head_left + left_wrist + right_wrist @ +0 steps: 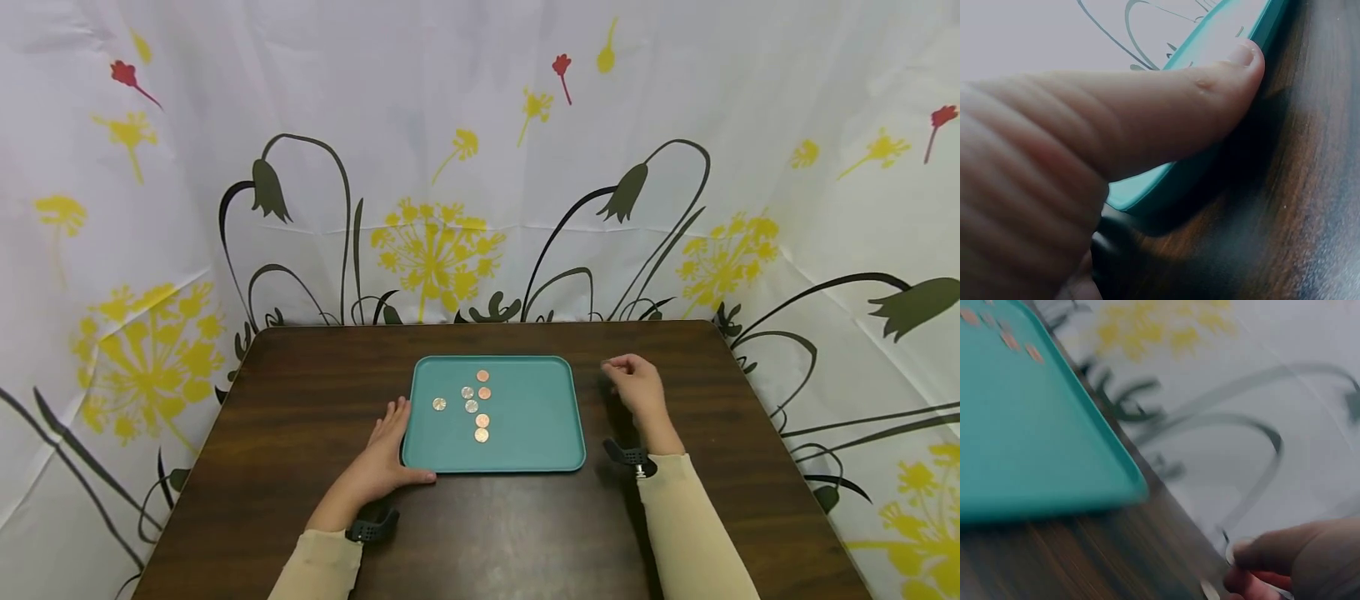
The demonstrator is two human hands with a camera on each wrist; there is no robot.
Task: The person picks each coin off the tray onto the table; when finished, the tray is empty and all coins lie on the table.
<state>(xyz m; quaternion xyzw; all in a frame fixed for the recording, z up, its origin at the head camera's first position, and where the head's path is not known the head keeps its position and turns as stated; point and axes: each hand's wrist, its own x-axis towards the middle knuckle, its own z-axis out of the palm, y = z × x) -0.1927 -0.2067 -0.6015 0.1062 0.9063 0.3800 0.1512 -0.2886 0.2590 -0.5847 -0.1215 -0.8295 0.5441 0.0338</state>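
A teal tray [531, 425] lies on the dark wooden table, with several copper coins [482, 421] and silver coins [471, 406] spread over its left and middle part. My left hand [380, 461] rests against the tray's front left corner, fingers along the left side and thumb by the front edge. In the left wrist view the straight thumb [1179, 115] crosses the tray rim [1147, 199]. To the right of the tray, apart from it, my right hand [636, 386] pinches a small silver coin [1230, 552] between thumb and fingertips. Another pale edge below those fingertips is blurred.
The wooden table [300, 392] reaches back to a white curtain [480, 100] printed with flowers. Dark bands sit on both wrists, the left band [372, 527] close to the tabletop. The tray has a low raised rim.
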